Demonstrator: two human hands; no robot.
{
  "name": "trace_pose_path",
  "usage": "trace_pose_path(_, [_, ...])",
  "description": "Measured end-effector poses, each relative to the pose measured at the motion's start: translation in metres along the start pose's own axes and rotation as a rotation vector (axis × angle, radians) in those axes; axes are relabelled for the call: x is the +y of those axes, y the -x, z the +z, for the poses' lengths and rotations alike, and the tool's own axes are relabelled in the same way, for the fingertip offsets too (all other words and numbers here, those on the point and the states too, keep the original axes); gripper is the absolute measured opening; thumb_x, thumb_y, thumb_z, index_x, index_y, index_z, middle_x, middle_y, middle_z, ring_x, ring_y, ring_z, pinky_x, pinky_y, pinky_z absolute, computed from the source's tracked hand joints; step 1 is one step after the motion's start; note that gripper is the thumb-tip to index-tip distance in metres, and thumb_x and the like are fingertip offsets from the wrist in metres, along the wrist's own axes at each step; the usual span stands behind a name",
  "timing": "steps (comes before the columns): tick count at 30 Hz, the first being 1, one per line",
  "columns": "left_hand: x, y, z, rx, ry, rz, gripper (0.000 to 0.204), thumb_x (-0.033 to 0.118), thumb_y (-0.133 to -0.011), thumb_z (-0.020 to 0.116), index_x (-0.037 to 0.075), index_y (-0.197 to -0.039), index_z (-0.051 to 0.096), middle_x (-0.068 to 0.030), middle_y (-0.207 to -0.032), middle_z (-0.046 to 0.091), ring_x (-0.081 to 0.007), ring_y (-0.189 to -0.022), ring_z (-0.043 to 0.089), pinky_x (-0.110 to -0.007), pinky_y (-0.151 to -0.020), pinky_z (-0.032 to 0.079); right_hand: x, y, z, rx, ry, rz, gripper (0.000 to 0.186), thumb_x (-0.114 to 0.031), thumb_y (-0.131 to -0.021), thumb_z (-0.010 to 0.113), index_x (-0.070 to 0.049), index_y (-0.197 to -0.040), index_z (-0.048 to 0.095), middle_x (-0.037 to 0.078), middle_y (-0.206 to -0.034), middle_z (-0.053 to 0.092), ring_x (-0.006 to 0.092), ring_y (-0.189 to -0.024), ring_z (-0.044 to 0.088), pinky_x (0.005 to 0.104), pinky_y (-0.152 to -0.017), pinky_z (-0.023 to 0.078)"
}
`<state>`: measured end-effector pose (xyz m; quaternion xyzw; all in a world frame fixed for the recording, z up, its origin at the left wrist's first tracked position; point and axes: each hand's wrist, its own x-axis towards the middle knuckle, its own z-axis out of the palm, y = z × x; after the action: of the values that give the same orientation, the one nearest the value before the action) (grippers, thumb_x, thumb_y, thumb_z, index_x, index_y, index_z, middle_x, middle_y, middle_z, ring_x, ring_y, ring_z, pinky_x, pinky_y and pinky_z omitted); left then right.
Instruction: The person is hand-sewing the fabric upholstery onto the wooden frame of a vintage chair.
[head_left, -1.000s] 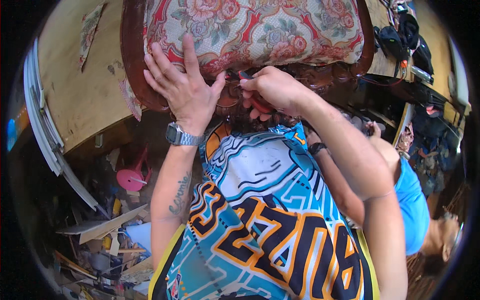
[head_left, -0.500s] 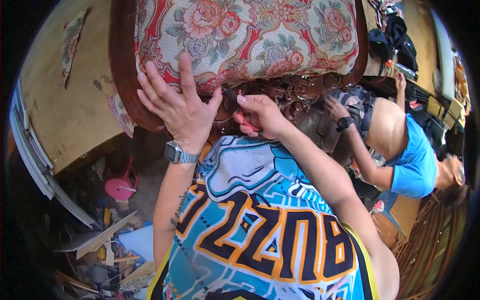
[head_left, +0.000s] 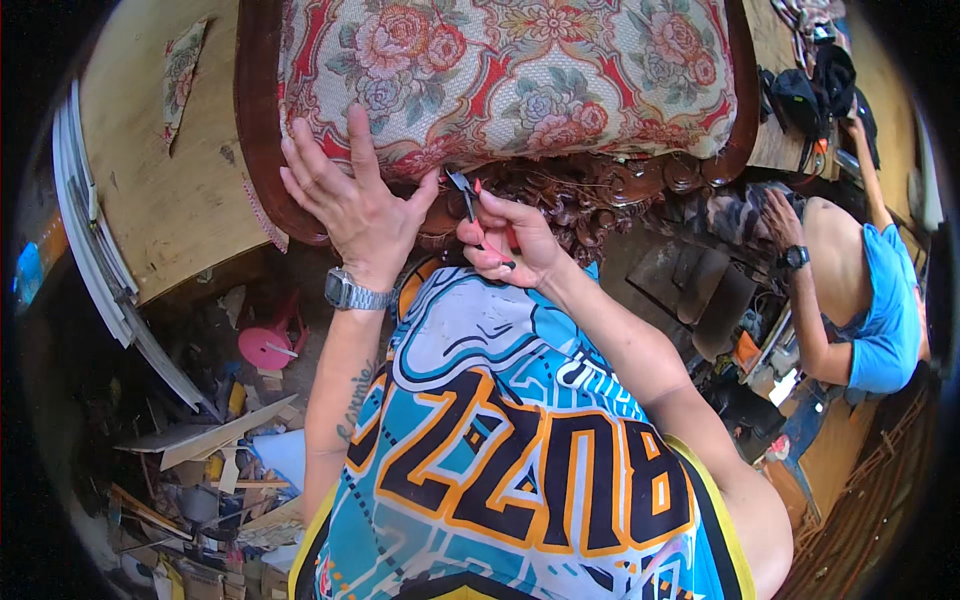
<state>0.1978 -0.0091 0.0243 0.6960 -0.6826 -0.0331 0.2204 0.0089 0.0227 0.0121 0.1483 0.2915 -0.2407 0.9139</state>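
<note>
A floral upholstered cushion (head_left: 520,75) sits in a dark, carved wooden frame (head_left: 610,185) ahead of me. My left hand (head_left: 355,205) rests with its fingers spread over the cushion's lower left edge, its thumb beside the jaws of a red-and-black pair of pliers (head_left: 470,200). My right hand (head_left: 515,240) is closed round the pliers' handles, with the jaws pointing up at the seam between cushion and wood. Whatever lies exactly at the tips is too small to make out.
Wooden boards (head_left: 160,230) with a fabric scrap (head_left: 184,75) flank the chair at left. Below are a pink stool (head_left: 265,347) and scattered offcuts (head_left: 220,440). At right, a co-worker in blue (head_left: 880,330) reaches toward dark bags (head_left: 830,90), above assorted clutter.
My right hand has shifted lower and a little left since a second ago, showing more of the pliers. The co-worker has moved farther up and reaches an arm toward the bags.
</note>
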Motion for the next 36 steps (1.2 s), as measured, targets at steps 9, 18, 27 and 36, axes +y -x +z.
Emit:
trace_pose_path(9, [0.002,0.0,-0.001,-0.015,-0.014,0.003,0.111,0.051,-0.06,0.081,0.018,-0.149,0.023,-0.0243,-0.149,0.013,-0.046,-0.137,0.017,-0.062,-0.108,0.021,0.001,0.004,-0.005,-0.158,-0.226,0.038,0.041,-0.043,-0.099,0.042,-0.015,-0.069,0.04,0.007,-0.081,0.053,0.0157,-0.055,0.048,0.0242,-0.038,0.03])
trace_pose_path(18, [0.003,0.001,-0.001,-0.022,0.006,-0.014,0.111,0.047,-0.06,0.082,0.021,-0.15,0.022,-0.0287,-0.148,0.013,-0.0504,-0.135,0.018,-0.064,-0.105,0.022,-0.001,0.004,0.038,0.398,0.449,-0.103,0.038,-0.043,-0.098,0.046,-0.008,-0.083,0.047,0.013,-0.088,0.061,0.0243,-0.066,0.065,0.0341,-0.048,0.052])
trace_pose_path(27, [0.003,-0.005,-0.002,-0.032,-0.001,0.013,0.111,0.044,-0.059,0.083,0.018,-0.149,0.023,-0.0275,-0.149,0.012,-0.0484,-0.136,0.016,-0.063,-0.107,0.02,0.008,-0.001,-0.005,-0.149,-0.269,0.028,0.047,-0.049,-0.097,0.045,-0.016,-0.064,0.041,0.0,-0.077,0.051,0.0113,-0.053,0.044,0.0227,-0.038,0.034])
trace_pose_path(36, [0.004,-0.003,-0.004,-0.02,-0.007,0.003,0.112,0.042,-0.059,0.083,0.017,-0.15,0.021,-0.0273,-0.149,0.011,-0.0448,-0.139,0.013,-0.061,-0.11,0.015,-0.001,-0.002,0.013,0.151,0.3,-0.124,0.039,-0.041,-0.1,0.04,-0.008,-0.085,0.051,0.016,-0.097,0.063,0.0305,-0.083,0.068,0.0429,-0.065,0.058])
